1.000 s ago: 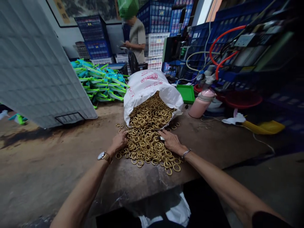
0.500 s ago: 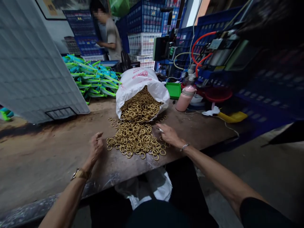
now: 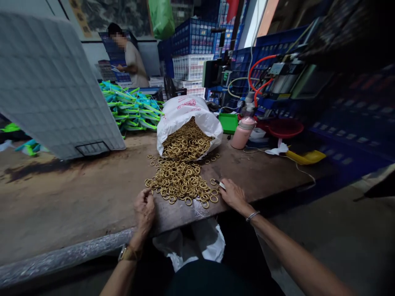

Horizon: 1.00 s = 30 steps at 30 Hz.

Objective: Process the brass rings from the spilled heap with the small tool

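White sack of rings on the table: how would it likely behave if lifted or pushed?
The white sack would probably be floppy, given its creased, drooping mouth. It is likely heavy for its size, as shiny, metallic-looking rings crowd the opening. Pushing could spill more, since that mouth lies open sideways with rings heaped before it.

On the table (image 3: 101, 197), gold-coloured rings (image 3: 182, 181) lie heaped before an open white sack (image 3: 182, 107). We have our left hand (image 3: 145, 210) at the heap's left edge; our right hand (image 3: 233, 194) holds a small black-and-white object (image 3: 221, 185) beside it.
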### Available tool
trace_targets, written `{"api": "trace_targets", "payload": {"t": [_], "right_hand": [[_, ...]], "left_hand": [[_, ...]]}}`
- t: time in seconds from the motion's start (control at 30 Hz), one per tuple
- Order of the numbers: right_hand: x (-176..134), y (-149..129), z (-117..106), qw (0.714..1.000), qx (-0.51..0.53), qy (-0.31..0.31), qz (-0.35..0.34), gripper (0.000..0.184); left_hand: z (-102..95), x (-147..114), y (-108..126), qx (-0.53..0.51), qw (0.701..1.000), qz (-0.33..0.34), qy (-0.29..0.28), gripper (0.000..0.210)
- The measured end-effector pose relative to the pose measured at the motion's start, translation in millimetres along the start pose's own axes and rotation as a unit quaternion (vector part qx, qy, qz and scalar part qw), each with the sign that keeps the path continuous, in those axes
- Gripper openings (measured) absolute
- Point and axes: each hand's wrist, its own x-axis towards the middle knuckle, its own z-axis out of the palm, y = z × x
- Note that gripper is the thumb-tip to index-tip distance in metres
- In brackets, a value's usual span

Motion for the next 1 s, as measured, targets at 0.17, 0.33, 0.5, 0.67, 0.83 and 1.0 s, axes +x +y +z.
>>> {"api": "trace_targets", "payload": {"t": [0.17, 0.33, 0.5, 0.67, 0.83, 1.0], "right_hand": [[3.6, 2.3, -0.5, 0.999, -0.02, -0.025, 0.016, 0.014], [2.5, -13.9, -2.6, 0.994, 0.108, -0.003, -0.024, 0.015], [-27.5, -71.2, -9.7, 0.918, 0.31, -0.018, -0.246, 0.012], [-46.8, -110.0, -11.2, 0.878, 0.386, -0.053, -0.278, 0.011], [-50.3, -118.5, -11.8, 0.864, 0.426, -0.075, -0.259, 0.013], [-51.6, -117.3, -2.3, 0.838, 0.508, -0.124, -0.155, 0.023]], "left_hand": [[-3.5, -50.0, 30.7, -0.135, 0.985, -0.099, -0.05, 0.026], [1.6, -83.8, 62.9, -0.297, 0.895, -0.252, -0.218, 0.036], [10.2, -91.7, 78.6, -0.371, 0.843, -0.293, -0.257, 0.04], [3.7, -89.4, 82.3, -0.384, 0.834, -0.296, -0.262, 0.03], [-3.6, -90.9, 79.4, -0.343, 0.869, -0.274, -0.228, 0.025], [-0.3, -95.2, 73.0, -0.3, 0.92, -0.182, -0.175, 0.015]]}}
